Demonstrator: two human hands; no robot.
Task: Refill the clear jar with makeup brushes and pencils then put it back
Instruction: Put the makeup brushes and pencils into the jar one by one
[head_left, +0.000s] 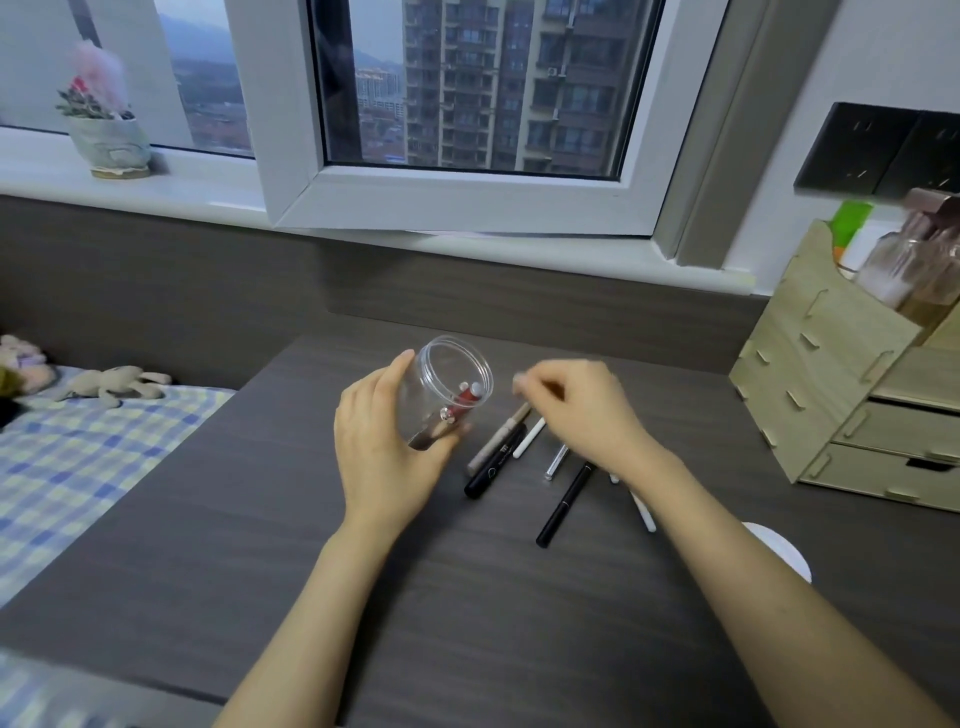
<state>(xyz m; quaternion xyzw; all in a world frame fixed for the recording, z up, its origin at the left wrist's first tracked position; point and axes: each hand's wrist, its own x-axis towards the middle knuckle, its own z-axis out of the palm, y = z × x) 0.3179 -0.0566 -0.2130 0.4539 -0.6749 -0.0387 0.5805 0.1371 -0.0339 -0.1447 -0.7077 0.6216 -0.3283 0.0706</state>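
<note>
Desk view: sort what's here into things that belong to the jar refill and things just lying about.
Part of the job:
clear jar, tilted, gripped by the left hand
red-handled piece inside it
black pens, white pencil and beige pencil on the desk
right hand above them

Lying about:
wooden organizer
flower pot
plush toy

Dark wood-grain desk (467, 623) runs up to a dark panelled wall w/ white sill (156, 192) above. White-framed window sash (467, 202) hangs open inward; tall apartment block (509, 83) & hazy hills outside (dull daylight, room fairly dim). Potted plant (106, 135) on sill at left. Plywood drawer organiser (841, 384) at desk's right, black wall sockets (883, 150) above it. Checked bedsheet (78, 457) left, w/ plush rabbit (114, 384) on it.
</note>
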